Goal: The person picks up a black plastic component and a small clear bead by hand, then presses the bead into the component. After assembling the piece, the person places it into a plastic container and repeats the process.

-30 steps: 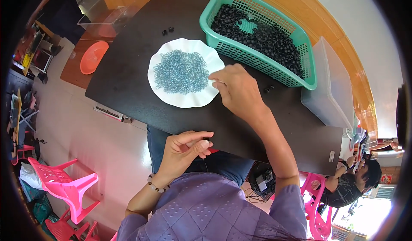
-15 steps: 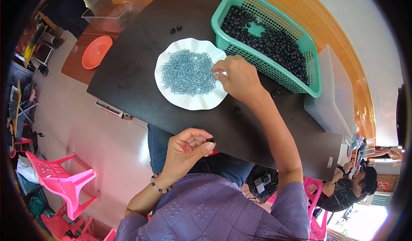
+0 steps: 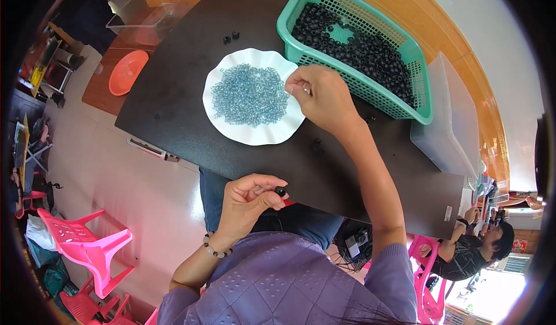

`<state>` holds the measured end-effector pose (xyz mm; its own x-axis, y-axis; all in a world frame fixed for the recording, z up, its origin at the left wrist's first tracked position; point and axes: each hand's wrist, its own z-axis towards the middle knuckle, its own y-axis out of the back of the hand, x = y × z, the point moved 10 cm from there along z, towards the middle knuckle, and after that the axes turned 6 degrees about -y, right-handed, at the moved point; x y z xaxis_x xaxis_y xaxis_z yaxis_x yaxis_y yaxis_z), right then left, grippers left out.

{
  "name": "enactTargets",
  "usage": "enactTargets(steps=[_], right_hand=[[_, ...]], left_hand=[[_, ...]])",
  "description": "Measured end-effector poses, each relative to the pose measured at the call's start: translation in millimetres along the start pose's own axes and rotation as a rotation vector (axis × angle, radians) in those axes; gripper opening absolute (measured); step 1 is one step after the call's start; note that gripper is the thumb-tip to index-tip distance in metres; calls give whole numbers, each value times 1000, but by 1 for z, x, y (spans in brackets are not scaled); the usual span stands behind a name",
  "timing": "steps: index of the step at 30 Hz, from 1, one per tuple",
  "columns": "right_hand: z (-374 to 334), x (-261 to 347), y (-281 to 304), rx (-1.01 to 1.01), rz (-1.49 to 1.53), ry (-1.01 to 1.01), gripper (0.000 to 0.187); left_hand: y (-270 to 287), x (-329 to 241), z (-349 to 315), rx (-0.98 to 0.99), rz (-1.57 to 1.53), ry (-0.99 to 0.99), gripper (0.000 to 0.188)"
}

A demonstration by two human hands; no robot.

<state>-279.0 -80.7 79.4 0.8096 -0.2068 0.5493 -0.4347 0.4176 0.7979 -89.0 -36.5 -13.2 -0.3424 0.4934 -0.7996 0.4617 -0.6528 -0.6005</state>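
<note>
Just off the table's front edge, my left hand (image 3: 246,206) pinches a small round black part (image 3: 280,192) between thumb and fingertips. Over the right rim of a white wavy-edged plate (image 3: 255,138), my right hand (image 3: 327,100) has thumb and index finger pressed together. Whatever those fingertips hold, if anything, is too small to make out. A heap of tiny clear bluish pieces (image 3: 249,96) covers the plate's middle. Behind my right hand stands a green mesh basket (image 3: 281,26) filled with small black parts (image 3: 370,58).
Loose black parts (image 3: 231,37) lie behind the plate, with others (image 3: 317,145) near my right forearm. A clear plastic bin (image 3: 446,116) stands right of the basket. An orange dish (image 3: 127,70) is at the left. Another person (image 3: 472,255) sits at far right, beyond a pink chair.
My right hand has lifted slightly from the heap's right side toward the plate's rim, fingers still pinched. My left hand stays nearly still with the black part, which has turned slightly.
</note>
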Motion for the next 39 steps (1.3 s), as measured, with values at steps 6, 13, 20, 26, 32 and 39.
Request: enactTargets(steps=[6, 13, 20, 26, 32, 39], right_hand=[[-2, -5, -1, 17, -72, -35, 10], [-8, -16, -2, 211, 400, -223, 15], [-26, -1, 14, 318, 862, -289, 16], [-53, 21, 24, 356, 1037, -315, 13], [-78, 38, 22, 412, 1101, -290, 11], [-97, 46, 27, 380, 857, -208, 12]], left_hand=[[0, 6, 4, -2, -108, 18, 29], [-6, 7, 10, -5, -169, 75, 29], [-12, 5, 12, 30, -287, 90, 29], [-15, 3, 16, 22, -295, 59, 30], [-20, 1, 23, -16, -361, 51, 28], [-31, -1, 23, 52, -403, 9, 27]])
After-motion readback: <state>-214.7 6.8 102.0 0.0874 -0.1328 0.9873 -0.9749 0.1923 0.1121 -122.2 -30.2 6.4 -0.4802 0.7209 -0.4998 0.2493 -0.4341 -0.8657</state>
